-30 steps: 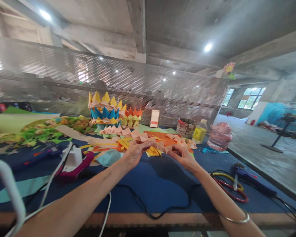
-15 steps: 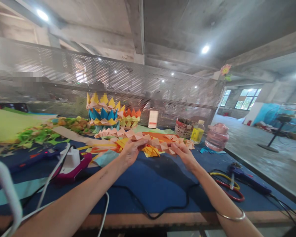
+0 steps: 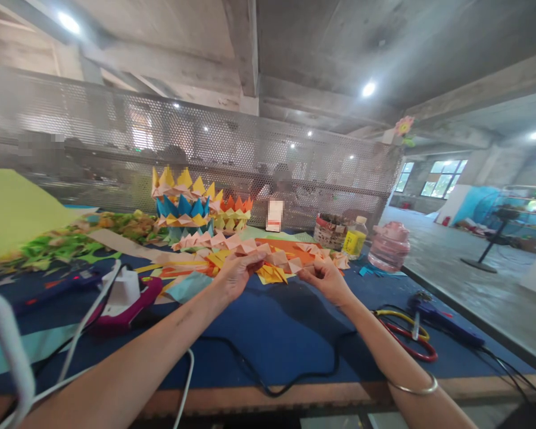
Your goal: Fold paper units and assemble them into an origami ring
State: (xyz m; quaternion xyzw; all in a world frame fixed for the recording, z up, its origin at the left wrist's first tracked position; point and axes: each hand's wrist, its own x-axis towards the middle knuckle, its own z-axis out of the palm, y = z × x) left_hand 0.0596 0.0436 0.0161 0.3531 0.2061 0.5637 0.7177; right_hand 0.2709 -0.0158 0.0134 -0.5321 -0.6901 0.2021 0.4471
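Observation:
A folded pink paper chain (image 3: 274,257) with zigzag edges stretches between my two hands above the blue table mat. My left hand (image 3: 241,271) pinches it near the middle, thumb along the top. At its right part, my right hand (image 3: 326,280) is closed with thumb and fingertips pressed together on the chain. Yellow folded paper pieces (image 3: 271,274) lie just behind and below the chain. Orange paper (image 3: 290,244) shows behind it. Stacked paper crowns (image 3: 183,208) with yellow and blue points stand behind my left hand, beside an orange-tipped one (image 3: 234,213).
Scissors (image 3: 411,336) and a glue gun (image 3: 446,322) lie at right. A pink jug (image 3: 388,245), a yellow bottle (image 3: 354,237) and a woven basket (image 3: 331,231) stand at the back. A magenta power strip (image 3: 129,304) with cables sits at left, near green scraps (image 3: 67,244).
My right hand has shifted slightly left along the chain, and its fingers are more curled. My left hand keeps its hold. The view has turned a little.

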